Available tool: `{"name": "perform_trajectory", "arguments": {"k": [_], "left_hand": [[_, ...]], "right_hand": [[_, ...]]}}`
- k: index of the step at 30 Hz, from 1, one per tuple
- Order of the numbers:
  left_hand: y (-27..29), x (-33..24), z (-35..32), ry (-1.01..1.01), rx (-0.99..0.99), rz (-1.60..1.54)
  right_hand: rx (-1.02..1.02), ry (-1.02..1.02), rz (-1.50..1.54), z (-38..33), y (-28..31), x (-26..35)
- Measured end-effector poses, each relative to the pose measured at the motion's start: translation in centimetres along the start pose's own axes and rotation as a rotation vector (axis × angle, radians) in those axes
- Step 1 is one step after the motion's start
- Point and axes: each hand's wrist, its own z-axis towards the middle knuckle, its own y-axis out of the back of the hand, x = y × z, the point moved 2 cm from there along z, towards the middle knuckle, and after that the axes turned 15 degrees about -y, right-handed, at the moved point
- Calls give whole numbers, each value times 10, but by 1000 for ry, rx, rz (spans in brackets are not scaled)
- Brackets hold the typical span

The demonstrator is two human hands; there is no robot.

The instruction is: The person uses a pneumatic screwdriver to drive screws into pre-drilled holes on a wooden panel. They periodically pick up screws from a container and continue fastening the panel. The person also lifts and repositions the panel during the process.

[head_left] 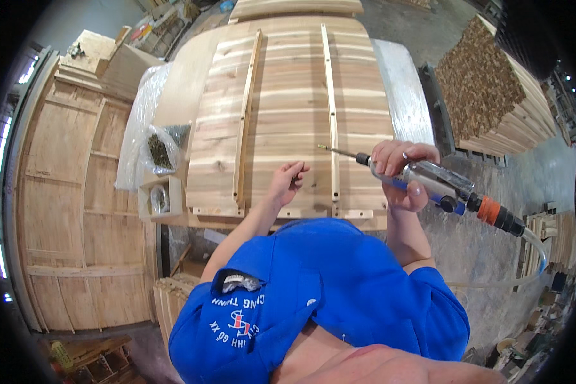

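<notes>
The right hand (403, 173) is wrapped tight around an air screwdriver (429, 182), its long bit (339, 152) lying level just above the right batten (331, 109) of the plank panel (288, 115), near the panel's near edge. The left hand (287, 182) rests on the planks between the two battens, fingers loosely curled and holding nothing. The step looks like fastening the batten; tipping the bit down into a hole would seem to come first.

The right hand (400, 173) covers the middle of the grey air-powered screwdriver (429, 182), the small contents of the open wooden box (157, 198) are too blurred to tell, and the blue shirt (326, 288) hides the slatted wooden panel's (288, 109) near edge.
</notes>
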Motion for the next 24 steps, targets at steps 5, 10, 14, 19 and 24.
{"name": "perform_trajectory", "arguments": {"k": [5,10,14,19,24], "left_hand": [[13,11,0,4,19,-1],[0,9,-10,85,25,40],[-4,9,-12,106,59,72],[-5,15,-8,56,92,85],[-17,8,-14,7,150,84]], "right_hand": [[51,-4,-39,-2,0,-5],[66,-10,-103,-10,5,-8],[33,-89,-63,-16,3,-10],[63,-173,-28,-23,-2,-20],[54,-240,-97,-29,-4,-33]]}}
